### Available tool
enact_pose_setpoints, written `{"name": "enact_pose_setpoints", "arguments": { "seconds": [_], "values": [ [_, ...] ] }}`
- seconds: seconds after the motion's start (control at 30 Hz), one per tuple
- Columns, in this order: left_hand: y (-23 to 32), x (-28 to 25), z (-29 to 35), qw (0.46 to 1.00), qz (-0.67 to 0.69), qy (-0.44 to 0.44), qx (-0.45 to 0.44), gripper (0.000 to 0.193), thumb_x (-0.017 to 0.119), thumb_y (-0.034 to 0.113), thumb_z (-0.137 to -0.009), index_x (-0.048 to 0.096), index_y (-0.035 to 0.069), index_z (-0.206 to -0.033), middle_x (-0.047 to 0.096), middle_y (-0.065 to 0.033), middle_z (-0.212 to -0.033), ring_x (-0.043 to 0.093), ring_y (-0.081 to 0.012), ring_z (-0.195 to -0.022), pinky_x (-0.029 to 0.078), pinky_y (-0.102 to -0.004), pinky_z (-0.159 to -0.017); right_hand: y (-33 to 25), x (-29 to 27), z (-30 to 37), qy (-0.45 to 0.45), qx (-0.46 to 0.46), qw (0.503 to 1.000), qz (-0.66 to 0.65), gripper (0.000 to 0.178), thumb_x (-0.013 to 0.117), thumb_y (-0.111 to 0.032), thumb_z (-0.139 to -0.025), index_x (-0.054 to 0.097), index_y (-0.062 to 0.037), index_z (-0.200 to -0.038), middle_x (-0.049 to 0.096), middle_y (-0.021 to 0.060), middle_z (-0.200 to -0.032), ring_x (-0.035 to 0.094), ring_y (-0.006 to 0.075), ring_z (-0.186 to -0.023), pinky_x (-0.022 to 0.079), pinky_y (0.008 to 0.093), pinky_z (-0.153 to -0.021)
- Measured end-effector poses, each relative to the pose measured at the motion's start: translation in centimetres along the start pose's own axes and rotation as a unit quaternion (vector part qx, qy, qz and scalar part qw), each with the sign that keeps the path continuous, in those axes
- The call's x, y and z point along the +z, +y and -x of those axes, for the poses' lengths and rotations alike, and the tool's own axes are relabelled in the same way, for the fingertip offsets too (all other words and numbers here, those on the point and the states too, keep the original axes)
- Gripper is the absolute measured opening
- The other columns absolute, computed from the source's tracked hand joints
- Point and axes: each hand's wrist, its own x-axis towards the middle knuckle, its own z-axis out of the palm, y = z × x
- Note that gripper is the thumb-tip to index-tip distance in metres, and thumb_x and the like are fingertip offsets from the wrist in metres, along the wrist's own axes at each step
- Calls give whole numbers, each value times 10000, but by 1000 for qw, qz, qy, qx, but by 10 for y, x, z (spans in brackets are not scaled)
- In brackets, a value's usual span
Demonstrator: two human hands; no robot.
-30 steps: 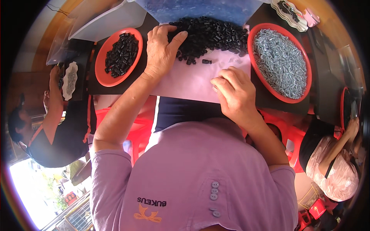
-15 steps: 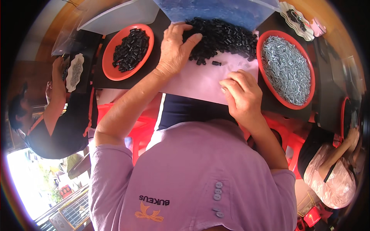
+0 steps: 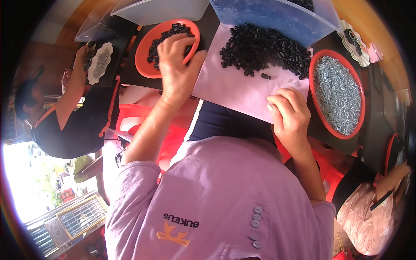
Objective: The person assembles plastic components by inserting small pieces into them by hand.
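Observation:
My left hand [image 3: 175, 67] reaches over the red oval tray [image 3: 141, 63] at the left, fingers stretched and thumb apart. Small black plastic sleeves [image 3: 154, 54] lie in that tray, partly covered by my fingers. My right hand [image 3: 291, 113] rests at the near right part of a pink sheet [image 3: 234, 93], fingers curled towards the thumb; whatever they hold is hidden. Just beyond it lie a single black sleeve [image 3: 265, 76] and a few small screws [image 3: 295, 82]. Farther back on the sheet is a heap of black sleeves [image 3: 264, 50].
A red oval tray of silver screws [image 3: 338, 95] stands to the right. Behind the heap is a clear bluish bin [image 3: 273, 19], with a whitish bin [image 3: 160, 11] at its left. A scalloped white dish [image 3: 353, 43] sits far right. Co-workers [image 3: 65, 117] sit on both sides.
My left hand has moved left from the heap's edge to over the red tray of black sleeves. My right hand keeps its place and curl on the sheet. The view has shifted.

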Motion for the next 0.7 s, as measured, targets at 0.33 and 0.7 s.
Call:
{"name": "enact_pose_setpoints", "arguments": {
  "seconds": [0.33, 0.7],
  "values": [
    [-13, -6, 15, 997, 70, -17, -27, 129, 771, 125, -769, 700, 34, -827, 651, -87, -881, 552, -288, -1003, 453, -374, -850, 1, 2, 0, 13, -9, 1000, 12, 183, 691, 26, -722, 635, -35, -885, 606, 94, -904, 611, 307, -881, 496, 405, -744],
    [-5, -10, 11, 992, 102, -79, 10, 162, 766, 128, -762, 697, 20, -860, 658, -109, -909, 573, -304, -1022, 464, -392, -877, 4, -46, 4, 135, 99, 978, -121, 146, 666, 91, -842, 669, 32, -975, 664, 67, -862, 584, 109, -716, 467, 221, -643]
  ]
}}
